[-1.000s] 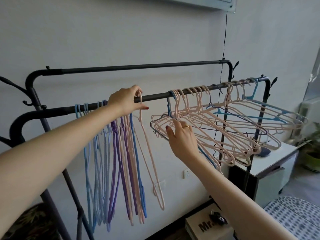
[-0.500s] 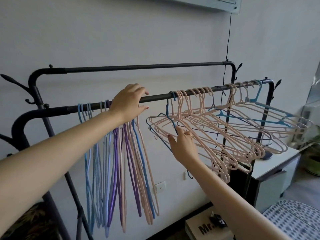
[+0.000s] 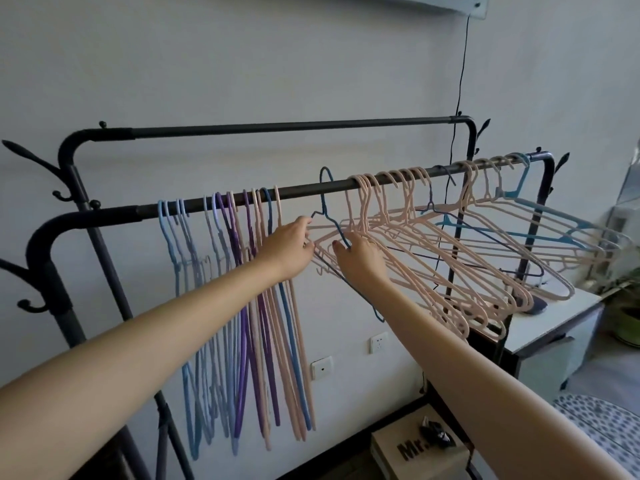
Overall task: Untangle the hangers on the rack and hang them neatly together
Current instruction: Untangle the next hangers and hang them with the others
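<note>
There is one view, from a wide-angle camera on the person's head, facing forward toward a grey wall with the clothes rack close in front, about an arm's reach away. Both forearms stretch up from the bottom edge into the middle. Straight lines bend near the edges.

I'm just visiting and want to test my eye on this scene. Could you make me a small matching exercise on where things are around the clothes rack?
Things:
1. dark blue hanger
2. tidy hangers
3. pink tangle
4. cardboard box

Places or states:
A. on the floor below the rack
B. hook lifted above the rail, held in both hands
C. splayed out sideways on the right part of the rail
D. hanging straight down on the left part of the rail

Pairs: 1-B, 2-D, 3-C, 4-A
</note>
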